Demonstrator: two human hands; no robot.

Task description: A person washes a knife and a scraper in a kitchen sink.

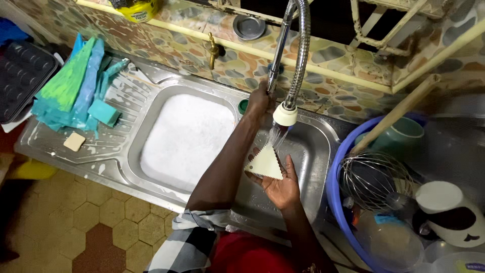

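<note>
- The right hand [284, 188], at the centre of the frame, lies open with the palm up; a cream triangular scraper with toothed edges [264, 163] rests on its fingers, held over the right-hand sink basin [313, 151].
- Water falls from the white spray head [285, 115] of the flexible metal tap hose [302, 50] onto the scraper's top corner.
- The left hand [259, 99] reaches up past the scraper and closes around the base of the tap's upright pipe [278, 55], just left of the spray head.
- The left sink basin [187, 139] is full of white foam; the steel worktop [55, 151] beside it is wet and soapy.
- At the upper left of the frame lie blue and green piping bags [76, 86] with a teal sponge [103, 112] on them; a small tan soap bar [75, 141] sits just below.
- At the right edge a blue plastic tub [331, 187] holds a wire whisk [374, 177], a green cup [404, 132] and clear containers – a wooden stick [394, 115] leans across it.
- A brass tap [214, 50] juts from the tiled wall at the top.
</note>
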